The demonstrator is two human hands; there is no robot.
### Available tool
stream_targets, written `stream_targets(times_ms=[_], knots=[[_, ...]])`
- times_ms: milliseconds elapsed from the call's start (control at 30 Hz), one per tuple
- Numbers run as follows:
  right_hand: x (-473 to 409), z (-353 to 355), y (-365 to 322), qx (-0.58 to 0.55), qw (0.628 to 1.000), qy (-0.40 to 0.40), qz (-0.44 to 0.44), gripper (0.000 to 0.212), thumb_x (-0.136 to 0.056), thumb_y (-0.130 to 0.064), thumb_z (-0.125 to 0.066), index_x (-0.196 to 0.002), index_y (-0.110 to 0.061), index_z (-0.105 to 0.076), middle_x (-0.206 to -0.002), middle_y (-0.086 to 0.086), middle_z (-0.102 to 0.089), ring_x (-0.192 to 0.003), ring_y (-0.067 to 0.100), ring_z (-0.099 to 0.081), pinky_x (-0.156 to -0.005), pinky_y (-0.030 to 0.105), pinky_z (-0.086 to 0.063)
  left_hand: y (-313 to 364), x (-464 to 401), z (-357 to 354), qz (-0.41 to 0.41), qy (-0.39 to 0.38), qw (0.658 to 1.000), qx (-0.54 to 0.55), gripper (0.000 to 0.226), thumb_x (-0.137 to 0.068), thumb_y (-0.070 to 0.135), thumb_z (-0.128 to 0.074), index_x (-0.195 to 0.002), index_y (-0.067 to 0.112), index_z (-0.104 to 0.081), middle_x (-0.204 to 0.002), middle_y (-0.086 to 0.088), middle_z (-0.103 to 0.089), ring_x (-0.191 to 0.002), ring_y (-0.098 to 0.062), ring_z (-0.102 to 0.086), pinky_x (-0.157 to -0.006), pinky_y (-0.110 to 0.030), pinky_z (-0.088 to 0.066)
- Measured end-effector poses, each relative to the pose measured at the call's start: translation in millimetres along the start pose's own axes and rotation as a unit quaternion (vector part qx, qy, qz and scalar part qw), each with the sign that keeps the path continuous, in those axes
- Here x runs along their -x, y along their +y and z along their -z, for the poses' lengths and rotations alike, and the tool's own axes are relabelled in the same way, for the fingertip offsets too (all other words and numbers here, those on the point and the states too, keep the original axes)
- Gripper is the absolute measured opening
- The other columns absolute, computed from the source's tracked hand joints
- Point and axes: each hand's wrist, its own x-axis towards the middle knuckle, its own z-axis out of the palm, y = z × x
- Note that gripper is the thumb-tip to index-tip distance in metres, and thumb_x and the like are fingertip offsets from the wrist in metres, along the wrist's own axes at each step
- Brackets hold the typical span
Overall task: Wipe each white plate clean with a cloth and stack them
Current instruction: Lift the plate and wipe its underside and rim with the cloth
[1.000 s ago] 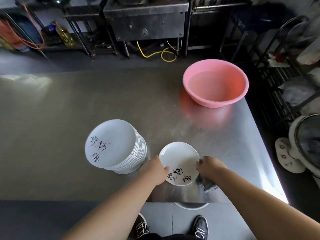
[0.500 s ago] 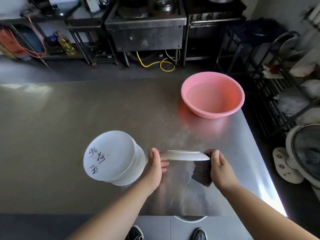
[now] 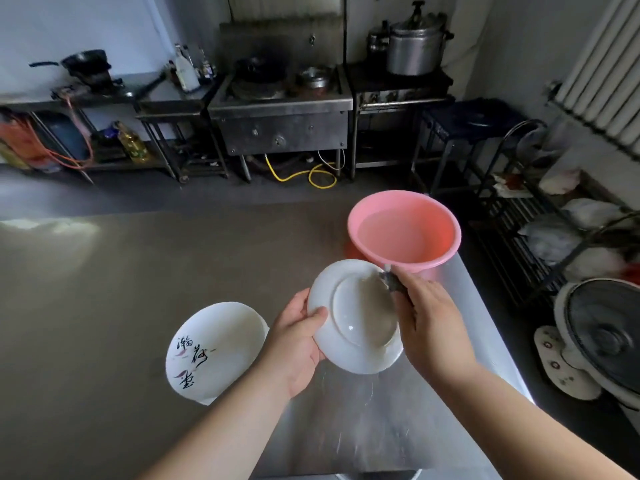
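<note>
The left hand [image 3: 298, 341] held a white plate [image 3: 356, 317] up off the steel table [image 3: 104, 289], tilted with its underside and foot ring facing the camera; the thumb lay curled over the near rim while the fingers were hidden behind the plate. The right hand [image 3: 429, 320] gripped a dark cloth [image 3: 391, 280] against the plate's upper right edge, though only a small crumpled corner of the cloth showed above the knuckles, and the fingers themselves were out of sight beneath the back of the hand. The plate's printed face could not be seen. Down to the left, the stack of plates [image 3: 214, 351] stood on the table, its top plate showing brushed black characters; the left hand covered its right edge, and its count could not be made out. Beyond the held plate sat a pink basin [image 3: 405, 230], whose near rim was partly covered by the plate and cloth.
</note>
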Motion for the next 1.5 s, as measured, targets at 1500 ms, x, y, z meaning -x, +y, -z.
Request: stream_targets(times_ms=[1500], knots=[[-33.0, 30.4, -50.9, 0.132, 0.971, -0.057, 0.192, 0.089, -0.104, -0.070, -0.031, -0.165, -0.006, -0.021, -0.176, 0.005, -0.008, -0.162, 0.037, 0.001, -0.128, 0.060, -0.019, 85.8, 22.8, -19.7, -0.124, -0.104, 0.983, 0.092, 0.052, -0.096, 0.010, -0.055, -0.147, 0.019, -0.054, -0.143, -0.012, -0.065, -0.132, -0.035, -0.063, -0.098, -0.054, -0.059]])
